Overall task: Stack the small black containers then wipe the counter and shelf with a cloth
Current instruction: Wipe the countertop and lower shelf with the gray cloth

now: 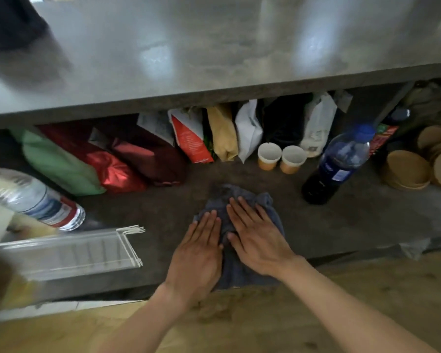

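A blue-grey cloth (236, 215) lies bunched on the dark lower shelf (341, 225), under both palms and reaching past the fingertips on the far side. The left hand (197, 258) and right hand (256, 238) press flat on it side by side, fingers straight and together, gripping nothing. Beyond the cloth stand 2 paper cups (280, 157); a cola bottle (337, 164) leans at the right.
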